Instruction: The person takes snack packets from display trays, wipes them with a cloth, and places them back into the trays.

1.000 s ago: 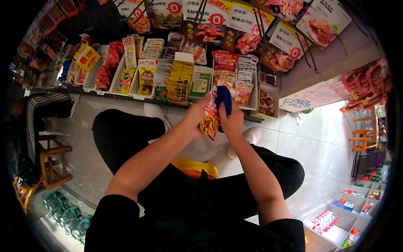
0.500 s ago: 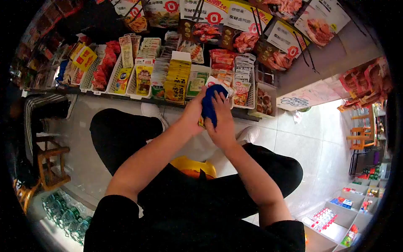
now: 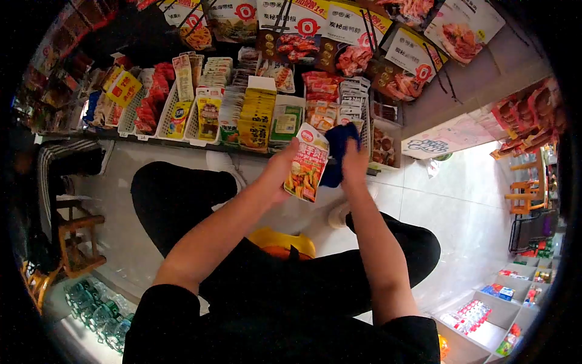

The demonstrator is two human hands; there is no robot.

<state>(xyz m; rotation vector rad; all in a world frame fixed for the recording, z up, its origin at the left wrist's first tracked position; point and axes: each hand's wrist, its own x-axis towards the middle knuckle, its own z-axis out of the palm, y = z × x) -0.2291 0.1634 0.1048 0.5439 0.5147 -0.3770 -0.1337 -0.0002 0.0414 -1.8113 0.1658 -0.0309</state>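
Observation:
My left hand [image 3: 280, 171] grips a snack packet [image 3: 308, 164] by its left edge, its white, red and orange printed front turned up toward me. Just right of it, my right hand [image 3: 355, 162] is closed on a dark blue cloth [image 3: 341, 151], which hangs beside the packet. Behind both hands stands a row of white plastic baskets [image 3: 195, 134] with upright snack packets. A yellow box of sachets [image 3: 257, 118] and a green-and-white packet [image 3: 285, 124] are close beyond my left hand.
Printed food signs [image 3: 351, 33] hang above the shelf. At left are a wooden stool [image 3: 82, 239] and bottles [image 3: 97, 312]; at lower right, a compartmented shelf [image 3: 494, 309]. A yellow seat [image 3: 279, 239] is beneath me, between my legs.
The cloth has moved off the packet to the right with my right hand, uncovering the packet's printed front. My left hand still holds the packet.

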